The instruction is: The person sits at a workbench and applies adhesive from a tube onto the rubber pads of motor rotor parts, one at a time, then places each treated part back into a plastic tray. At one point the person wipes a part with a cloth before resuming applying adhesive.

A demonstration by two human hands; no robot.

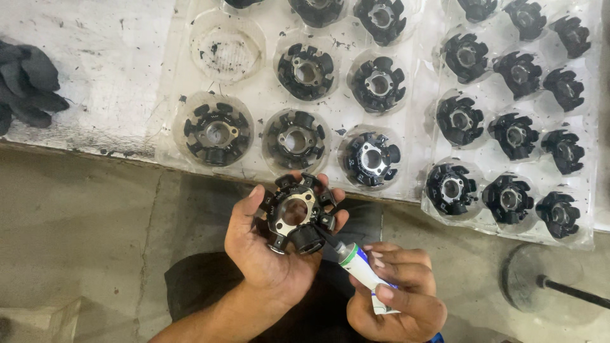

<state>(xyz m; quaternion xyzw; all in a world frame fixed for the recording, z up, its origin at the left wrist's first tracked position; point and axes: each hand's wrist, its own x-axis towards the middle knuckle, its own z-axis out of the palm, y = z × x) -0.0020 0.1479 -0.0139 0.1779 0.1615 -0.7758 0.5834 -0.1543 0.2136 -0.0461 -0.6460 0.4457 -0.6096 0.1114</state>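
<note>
Head view is showing the left hand (270,244) cradling a black spoked metal stator core (297,213) while the right hand (397,295), its grip closed around a small white squeeze tube (359,270), is pressing the nozzle against the core's lower edge, where too hard a squeeze is likely smearing excess onto the fingers (330,202).

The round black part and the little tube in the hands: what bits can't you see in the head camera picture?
- Round black part: its underside, hidden by the left hand cupping it.
- Tube: most of its body, wrapped by the right hand; whether the nozzle touches the part is too small to tell.
- Clear trays: top rows, cut off by the upper edge.
- Dark gloves: cut off by the left edge.
</note>
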